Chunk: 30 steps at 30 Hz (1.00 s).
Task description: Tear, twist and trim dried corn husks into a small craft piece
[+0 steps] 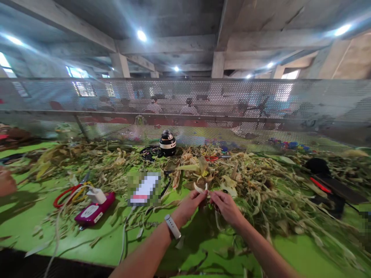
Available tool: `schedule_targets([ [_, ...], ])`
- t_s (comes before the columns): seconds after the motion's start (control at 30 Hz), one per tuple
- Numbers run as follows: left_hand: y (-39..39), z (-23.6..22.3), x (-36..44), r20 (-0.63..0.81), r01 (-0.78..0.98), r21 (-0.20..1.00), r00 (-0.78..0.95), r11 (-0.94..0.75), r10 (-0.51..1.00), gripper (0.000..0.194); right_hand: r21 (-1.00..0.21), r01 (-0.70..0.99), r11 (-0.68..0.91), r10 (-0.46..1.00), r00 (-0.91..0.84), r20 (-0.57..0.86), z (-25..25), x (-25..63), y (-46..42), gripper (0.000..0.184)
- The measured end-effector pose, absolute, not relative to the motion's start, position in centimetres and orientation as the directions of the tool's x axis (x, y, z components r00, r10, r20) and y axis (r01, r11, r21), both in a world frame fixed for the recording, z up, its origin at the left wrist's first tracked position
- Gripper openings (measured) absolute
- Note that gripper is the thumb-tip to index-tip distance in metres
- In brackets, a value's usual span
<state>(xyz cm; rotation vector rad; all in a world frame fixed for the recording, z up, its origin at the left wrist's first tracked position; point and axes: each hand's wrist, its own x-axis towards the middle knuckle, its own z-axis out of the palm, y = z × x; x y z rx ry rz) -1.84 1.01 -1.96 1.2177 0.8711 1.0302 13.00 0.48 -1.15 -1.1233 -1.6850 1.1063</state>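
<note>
My left hand, with a pale wristband below it, pinches a whitish strip of dried husk between thumb and fingers. Close beside it, my right hand is also closed on the strip, its fingertips almost meeting those of the left. A narrow strip hangs below the fingers. Just beyond both hands lies a heap of dried husks and leaves, with a yellowish folded husk on top. The fingers partly hide the piece being held.
On the green table lie a phone, a purple box with a white plug, and red-handled scissors. A black jar stands before a perforated metal screen. Another person's hand is at far left.
</note>
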Motion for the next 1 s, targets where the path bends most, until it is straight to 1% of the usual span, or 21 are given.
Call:
schedule_targets([
  [0.07, 1.0, -1.8, -2.1, 0.002, -0.082, 0.996, 0.345, 0.028, 0.939, 0.04, -0.939, 0.258, 0.229, 0.958, -0.232, 0.17, -1.2, 13.1, 0.8, 0.047],
  [0.13, 1.0, -1.8, -2.2, -0.005, -0.103, 0.994, 0.354, 0.044, 0.935, 0.038, -0.948, 0.25, 0.197, 0.968, -0.202, 0.148, -1.2, 13.3, 1.1, 0.046],
  [0.23, 1.0, -1.7, -2.2, 0.008, -0.264, 0.961, 0.336, 0.086, 0.942, 0.031, -0.981, 0.181, 0.076, 0.989, -0.138, 0.051, -0.7, 13.7, 1.1, 0.045],
  [0.33, 1.0, -1.4, -1.9, 0.039, -0.461, 0.881, 0.286, 0.101, 0.958, 0.024, -0.993, 0.118, -0.004, 0.995, -0.095, -0.015, -0.1, 13.7, 0.5, 0.044],
  [0.37, 0.9, -1.3, -1.8, 0.048, -0.514, 0.852, 0.276, 0.105, 0.96, 0.023, -0.992, 0.128, 0.005, 0.993, -0.114, -0.01, 0.0, 13.7, 0.2, 0.042],
  [0.43, 0.8, -1.3, -1.6, 0.065, -0.587, 0.801, 0.277, 0.115, 0.959, 0.021, -0.975, 0.202, 0.094, 0.979, -0.195, 0.054, 0.1, 13.3, -0.2, 0.036],
  [0.53, 0.5, -1.4, -1.3, 0.091, -0.593, 0.799, 0.28, 0.097, 0.956, 0.023, -0.903, 0.336, 0.267, 0.949, -0.257, 0.185, -0.3, 12.6, -0.6, 0.028],
  [0.6, 0.4, -1.5, -1.2, 0.106, -0.573, 0.817, 0.268, 0.07, 0.957, 0.026, -0.886, 0.341, 0.314, 0.936, -0.266, 0.229, -0.6, 12.1, -0.5, 0.029],
  [0.67, 0.3, -1.6, -1.1, 0.107, -0.54, 0.84, 0.242, 0.042, 0.964, 0.027, -0.921, 0.262, 0.287, 0.932, -0.297, 0.206, -1.1, 11.9, -0.2, 0.035],
  [0.73, 0.2, -1.4, -1.1, 0.091, -0.498, 0.867, 0.216, 0.03, 0.972, 0.028, -0.965, 0.175, 0.195, 0.933, -0.337, 0.127, -1.6, 11.8, 0.1, 0.044],
  [0.8, 0.2, -1.2, -1.2, 0.069, -0.463, 0.886, 0.195, 0.03, 0.978, 0.028, -0.984, 0.143, 0.111, 0.927, -0.373, 0.05, -2.0, 11.9, 0.3, 0.049],
  [1.0, 0.2, -0.3, -1.5, 0.025, -0.465, 0.884, 0.154, 0.05, 0.988, 0.029, -0.983, 0.142, 0.117, 0.856, -0.516, 0.028, -2.7, 12.1, 0.2, 0.047],
])
